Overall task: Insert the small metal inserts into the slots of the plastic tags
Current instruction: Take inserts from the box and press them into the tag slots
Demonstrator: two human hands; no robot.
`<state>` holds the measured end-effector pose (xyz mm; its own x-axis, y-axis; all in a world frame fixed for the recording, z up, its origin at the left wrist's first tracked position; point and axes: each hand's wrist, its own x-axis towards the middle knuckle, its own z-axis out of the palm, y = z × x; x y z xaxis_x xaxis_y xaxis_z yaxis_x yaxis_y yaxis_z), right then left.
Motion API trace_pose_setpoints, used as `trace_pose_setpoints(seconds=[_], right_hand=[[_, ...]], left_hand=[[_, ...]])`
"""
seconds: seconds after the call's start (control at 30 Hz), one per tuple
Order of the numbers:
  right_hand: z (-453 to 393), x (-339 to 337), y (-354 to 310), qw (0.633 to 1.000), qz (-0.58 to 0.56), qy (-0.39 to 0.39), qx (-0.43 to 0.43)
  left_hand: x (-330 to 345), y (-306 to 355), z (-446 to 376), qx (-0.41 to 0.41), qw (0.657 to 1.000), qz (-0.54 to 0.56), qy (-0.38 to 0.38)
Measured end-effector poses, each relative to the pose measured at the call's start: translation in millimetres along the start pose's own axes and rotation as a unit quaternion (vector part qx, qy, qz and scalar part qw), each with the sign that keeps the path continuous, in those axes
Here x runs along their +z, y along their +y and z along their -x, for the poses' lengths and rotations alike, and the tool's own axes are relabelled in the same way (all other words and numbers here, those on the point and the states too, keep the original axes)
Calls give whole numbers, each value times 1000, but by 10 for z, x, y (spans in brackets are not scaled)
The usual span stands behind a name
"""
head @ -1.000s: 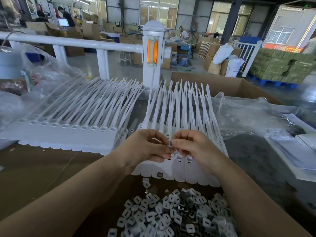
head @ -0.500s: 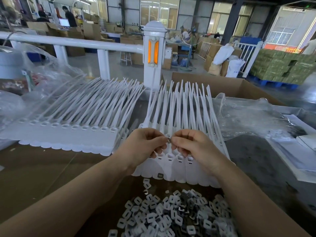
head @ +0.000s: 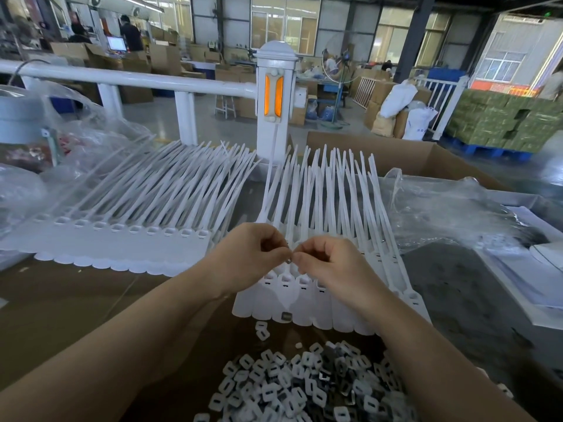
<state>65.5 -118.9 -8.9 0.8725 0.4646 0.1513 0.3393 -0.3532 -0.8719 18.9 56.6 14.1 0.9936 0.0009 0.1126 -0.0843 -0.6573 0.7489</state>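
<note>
A row of white plastic tags point(head: 304, 312) with long straps lies in front of me on the brown table. Just above their slotted heads, my left hand point(head: 256, 254) and my right hand point(head: 329, 263) meet fingertip to fingertip and pinch one small metal insert point(head: 289, 259) between them. One loose insert point(head: 286, 315) lies on a tag's flat end. A heap of small white and metal inserts point(head: 304, 388) sits close to me at the bottom of the view.
A second row of white tags point(head: 122, 239) lies to the left. Clear plastic bags point(head: 441, 208) cover the right side beside an open cardboard box point(head: 426, 159). A white railing post point(head: 275, 102) stands behind the table.
Both hands have risen slightly above the tag heads while still pinching the insert together. The tags and the heap have not moved.
</note>
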Motion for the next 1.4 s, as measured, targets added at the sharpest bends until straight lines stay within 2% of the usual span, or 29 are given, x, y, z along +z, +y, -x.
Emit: trace_pose_setpoints(seconds=[0.1,0.17,0.27,0.53,0.77,0.93,1.13,1.4], right_hand=[[-12,5,27,999,-16,37,20],[-12,-1,48,999,-15,31,39],[-12,-3,63,999,8,12,38],[-9,-2,46,999,41,-1,30],[-1,2,39,998,50,-8,26],[-3,-2,33,998,58,-8,23],[7,2,40,998,62,-10,20],[5,-3,59,998,61,-12,23]], left_hand=[[-101,-56,-31,-94,994,53,5],[-122,-85,-39,-155,983,94,-6],[-54,-111,-44,-180,980,81,-32],[50,-162,-61,-150,988,-23,-7],[68,-177,-44,-101,987,-120,-24],[16,-207,-70,-99,984,-137,-58],[51,-224,-80,-121,987,-98,-49],[47,-228,-82,-112,985,-123,-50]])
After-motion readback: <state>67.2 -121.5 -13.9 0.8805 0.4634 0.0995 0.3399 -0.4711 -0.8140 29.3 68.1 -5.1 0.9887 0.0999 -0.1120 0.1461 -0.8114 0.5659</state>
